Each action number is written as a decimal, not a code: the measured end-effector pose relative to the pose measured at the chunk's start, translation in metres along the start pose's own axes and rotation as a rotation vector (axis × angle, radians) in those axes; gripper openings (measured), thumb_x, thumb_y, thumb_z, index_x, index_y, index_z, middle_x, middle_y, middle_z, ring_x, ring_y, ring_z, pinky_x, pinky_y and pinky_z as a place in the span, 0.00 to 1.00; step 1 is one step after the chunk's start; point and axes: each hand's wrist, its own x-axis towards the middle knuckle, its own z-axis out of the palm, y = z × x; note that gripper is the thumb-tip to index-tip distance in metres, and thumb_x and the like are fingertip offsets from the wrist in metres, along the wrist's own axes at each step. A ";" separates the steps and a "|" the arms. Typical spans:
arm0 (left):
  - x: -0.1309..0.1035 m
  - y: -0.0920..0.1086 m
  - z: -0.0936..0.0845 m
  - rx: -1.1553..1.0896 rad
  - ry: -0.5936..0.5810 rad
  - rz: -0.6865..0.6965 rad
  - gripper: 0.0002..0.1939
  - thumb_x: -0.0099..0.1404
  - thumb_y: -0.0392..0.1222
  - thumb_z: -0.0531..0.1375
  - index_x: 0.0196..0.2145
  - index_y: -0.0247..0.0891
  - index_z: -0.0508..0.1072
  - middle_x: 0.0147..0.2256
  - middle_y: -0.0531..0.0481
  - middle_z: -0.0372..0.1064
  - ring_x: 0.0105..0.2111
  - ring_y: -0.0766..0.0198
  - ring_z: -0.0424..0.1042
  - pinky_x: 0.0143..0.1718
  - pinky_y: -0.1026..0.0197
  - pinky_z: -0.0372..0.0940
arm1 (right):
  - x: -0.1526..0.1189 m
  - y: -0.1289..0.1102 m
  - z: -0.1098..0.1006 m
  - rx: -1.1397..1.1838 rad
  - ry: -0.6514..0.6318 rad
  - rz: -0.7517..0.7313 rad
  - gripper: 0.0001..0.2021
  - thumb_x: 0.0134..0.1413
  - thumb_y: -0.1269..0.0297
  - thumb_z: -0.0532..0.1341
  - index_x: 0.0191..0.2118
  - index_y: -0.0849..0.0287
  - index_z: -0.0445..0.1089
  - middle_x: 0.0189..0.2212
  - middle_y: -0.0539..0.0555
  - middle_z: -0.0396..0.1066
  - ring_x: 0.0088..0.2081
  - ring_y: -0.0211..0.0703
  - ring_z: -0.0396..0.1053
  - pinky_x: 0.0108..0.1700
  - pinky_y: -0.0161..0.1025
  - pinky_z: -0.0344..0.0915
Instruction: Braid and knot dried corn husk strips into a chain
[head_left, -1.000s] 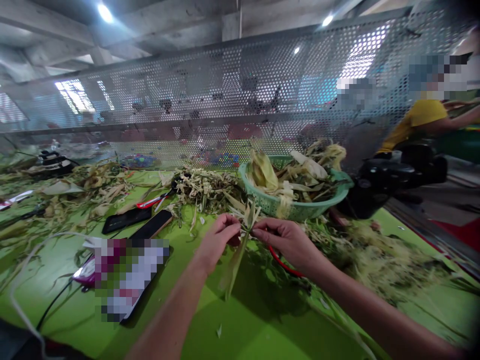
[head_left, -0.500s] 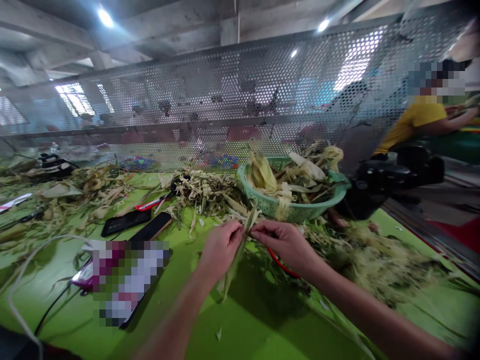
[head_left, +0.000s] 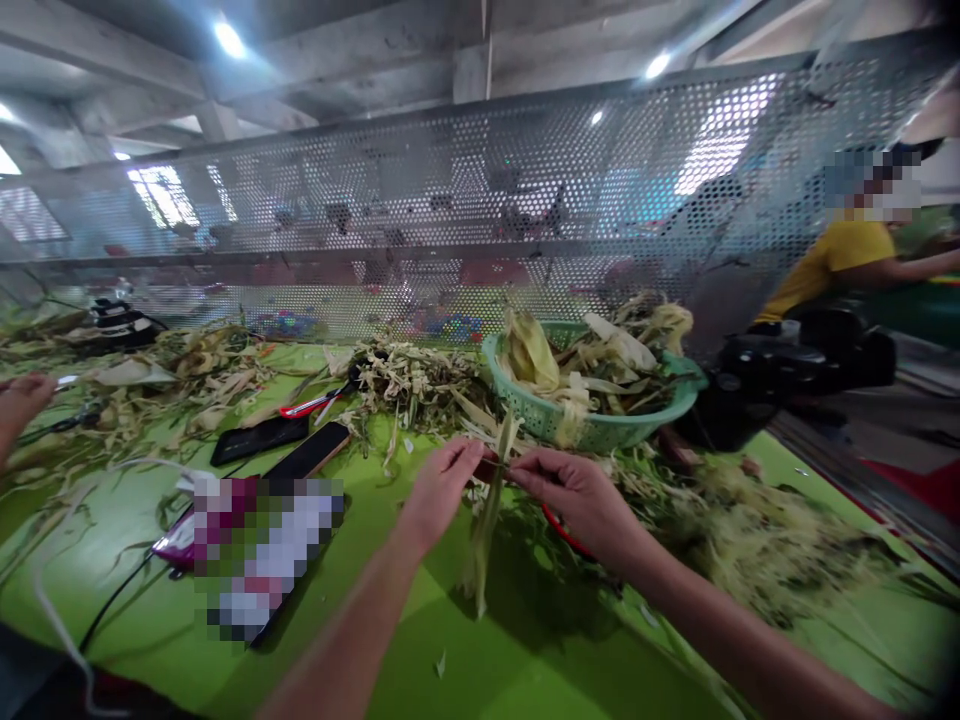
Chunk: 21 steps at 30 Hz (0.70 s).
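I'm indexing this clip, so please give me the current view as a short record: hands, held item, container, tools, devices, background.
left hand: fingertips pinched at the husk strip
right hand: fingertips pinched at the same strip
held item: corn husk strip, hanging downward
container: green plastic basket heaped with corn husks
tools: red-handled scissors, beyond the phones
devices: two dark phones, side by side
background: perforated metal screen

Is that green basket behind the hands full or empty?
Full: husks fill the green basket up to the rim, and some drape over its near side.
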 end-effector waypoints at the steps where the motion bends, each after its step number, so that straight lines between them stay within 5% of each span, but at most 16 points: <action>1: -0.001 0.001 0.001 -0.040 -0.036 -0.029 0.19 0.64 0.55 0.53 0.30 0.38 0.73 0.28 0.50 0.68 0.31 0.64 0.65 0.34 0.63 0.58 | 0.000 0.001 -0.001 0.008 -0.004 0.002 0.12 0.56 0.56 0.60 0.31 0.59 0.73 0.26 0.50 0.70 0.30 0.40 0.66 0.35 0.35 0.61; 9: -0.002 -0.002 0.002 -0.110 -0.043 -0.117 0.15 0.56 0.52 0.62 0.27 0.36 0.69 0.24 0.54 0.64 0.26 0.68 0.61 0.30 0.65 0.56 | -0.001 -0.002 0.001 -0.017 -0.023 0.006 0.13 0.55 0.55 0.60 0.34 0.59 0.74 0.28 0.51 0.72 0.32 0.42 0.67 0.36 0.35 0.62; 14: 0.008 -0.006 -0.022 -0.016 0.136 -0.087 0.14 0.58 0.52 0.60 0.30 0.36 0.71 0.25 0.53 0.67 0.25 0.67 0.63 0.30 0.64 0.56 | -0.003 -0.009 -0.010 -0.131 0.024 0.058 0.15 0.56 0.51 0.58 0.32 0.59 0.72 0.27 0.50 0.71 0.32 0.41 0.67 0.36 0.35 0.61; 18: 0.016 -0.013 -0.038 -0.037 0.247 -0.007 0.13 0.57 0.50 0.61 0.27 0.36 0.71 0.23 0.53 0.66 0.24 0.67 0.63 0.29 0.65 0.55 | -0.010 -0.030 -0.019 -0.281 -0.259 0.009 0.17 0.57 0.51 0.57 0.30 0.58 0.73 0.28 0.52 0.71 0.32 0.43 0.68 0.37 0.36 0.64; 21: 0.017 -0.012 -0.041 -0.119 0.257 0.003 0.13 0.56 0.50 0.62 0.26 0.36 0.71 0.22 0.54 0.66 0.24 0.68 0.63 0.29 0.65 0.55 | -0.013 -0.035 -0.030 -0.366 -0.374 -0.081 0.15 0.59 0.52 0.55 0.39 0.55 0.75 0.45 0.56 0.71 0.48 0.49 0.67 0.51 0.43 0.62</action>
